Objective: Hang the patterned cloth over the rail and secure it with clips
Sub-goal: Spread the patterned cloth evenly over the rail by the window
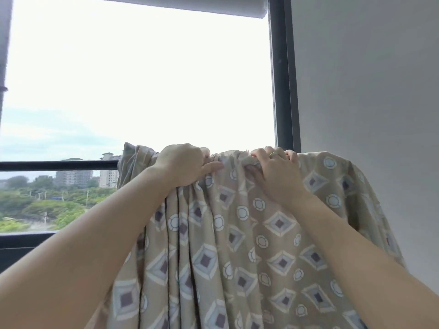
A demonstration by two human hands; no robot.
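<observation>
In the foreground, one patterned cloth [240, 236] (tan, diamond-printed) hangs over one dark rail [59, 165]; two hands grip its gathered top edge: left hand [184, 163] closed, right hand [275, 173] curled, before the window [142, 79].

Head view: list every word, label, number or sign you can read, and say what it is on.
None can be read.
Beige patterned cloth over the black rail: only printed diamonds and rings, no lettering.
Distant buildings outside the window: any signs are too small and blurred to read.
Hands, grey wall: no text.
</observation>
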